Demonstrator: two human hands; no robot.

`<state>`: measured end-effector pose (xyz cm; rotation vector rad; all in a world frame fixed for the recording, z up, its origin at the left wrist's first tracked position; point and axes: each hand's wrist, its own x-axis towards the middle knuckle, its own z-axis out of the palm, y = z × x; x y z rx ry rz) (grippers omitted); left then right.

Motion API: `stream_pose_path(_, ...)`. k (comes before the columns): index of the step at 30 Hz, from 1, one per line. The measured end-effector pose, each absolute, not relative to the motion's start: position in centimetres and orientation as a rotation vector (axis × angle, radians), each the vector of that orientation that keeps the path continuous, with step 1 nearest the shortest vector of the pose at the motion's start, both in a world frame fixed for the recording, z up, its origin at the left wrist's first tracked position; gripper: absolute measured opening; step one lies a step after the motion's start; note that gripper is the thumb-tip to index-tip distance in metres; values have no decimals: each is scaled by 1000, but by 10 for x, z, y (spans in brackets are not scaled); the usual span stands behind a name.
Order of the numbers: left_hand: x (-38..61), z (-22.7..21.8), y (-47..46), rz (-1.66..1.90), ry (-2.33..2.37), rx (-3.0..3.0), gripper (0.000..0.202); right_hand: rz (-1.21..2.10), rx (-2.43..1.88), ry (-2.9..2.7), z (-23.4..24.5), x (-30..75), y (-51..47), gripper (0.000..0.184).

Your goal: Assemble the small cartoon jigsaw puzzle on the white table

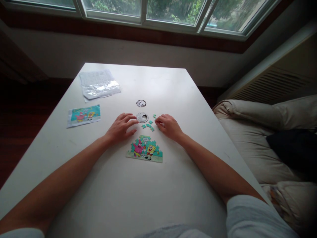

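Observation:
A partly joined jigsaw puzzle point(145, 149) with pink and yellow cartoon figures lies flat on the white table point(138, 195). Beyond its upper edge are several loose teal puzzle pieces point(149, 126). My left hand point(122, 127) rests with fingers spread, left of those pieces and beside a round silver lid point(142, 117). To the right of the pieces, my right hand point(168, 126) has its thumb and fingers pinched together. Whatever lies between those fingertips is hidden or too small to name.
A round hole point(141, 103) opens in the tabletop behind the lid. At the left lie a cartoon picture sheet point(84, 115) and a clear plastic sleeve point(100, 84) over papers. A beige sofa point(242, 142) stands right of the table, and windows point(173, 11) run along the back.

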<state>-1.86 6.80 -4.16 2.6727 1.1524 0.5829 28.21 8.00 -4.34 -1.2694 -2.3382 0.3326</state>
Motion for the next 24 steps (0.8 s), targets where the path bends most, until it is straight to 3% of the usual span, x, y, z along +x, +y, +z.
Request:
stream_pose_path(13,-51,-43,88,774,1605,2542,28,252,-1616,-2385,-22,316,95,18)
stream_pose_path(18,-56,-45,91,765,1659,2500,27,421,-1546,-2525,-10,317,91,13)
stream_pose_path(24,-70,-49,100,788,1708,2425,26,608,-1326,-2713,4,292,68,19)
